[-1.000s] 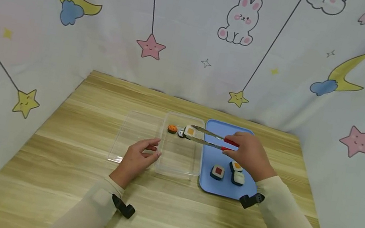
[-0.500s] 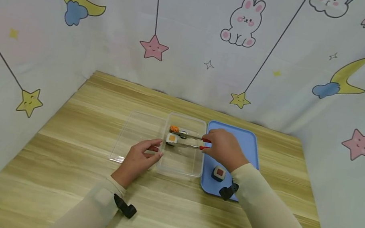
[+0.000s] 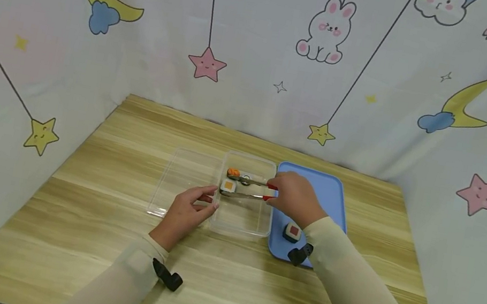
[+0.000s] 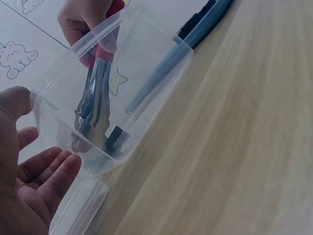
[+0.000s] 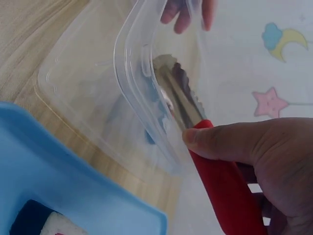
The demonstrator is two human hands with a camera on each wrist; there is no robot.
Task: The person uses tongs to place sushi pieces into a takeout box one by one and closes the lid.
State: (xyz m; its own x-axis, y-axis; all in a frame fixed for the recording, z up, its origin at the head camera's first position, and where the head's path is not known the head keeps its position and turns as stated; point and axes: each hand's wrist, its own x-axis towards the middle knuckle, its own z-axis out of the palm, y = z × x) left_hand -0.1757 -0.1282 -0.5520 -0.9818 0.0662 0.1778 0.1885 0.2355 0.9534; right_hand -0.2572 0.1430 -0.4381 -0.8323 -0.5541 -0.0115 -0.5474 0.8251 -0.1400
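Note:
My right hand (image 3: 295,198) grips a pair of metal tongs (image 3: 251,196) by their red handles (image 5: 222,181). The tongs reach into a clear plastic box (image 3: 240,226), their tips on either side of a toy sushi roll (image 3: 228,185) with a yellow-orange square centre, by the left wall. Just behind it in the box are an orange-topped sushi (image 3: 233,172) and a small white piece (image 3: 246,179), partly covered by the tongs. My left hand (image 3: 184,212) is at the box's left side, fingers loosely extended, fingertips right at the wall; its thumb lies near the rim in the left wrist view.
A blue tray (image 3: 336,195) stands right of the box, with a red-centred sushi roll (image 3: 292,232) on it; my right forearm covers part of the tray. A clear lid (image 3: 180,176) lies flat on the wooden table (image 3: 126,153) to the left. Printed curtains (image 3: 256,105) enclose the back and sides.
My right hand has carried the yellow-centred sushi roll left and down with the tongs, to the box's left wall. The left hand has stayed at the box's side.

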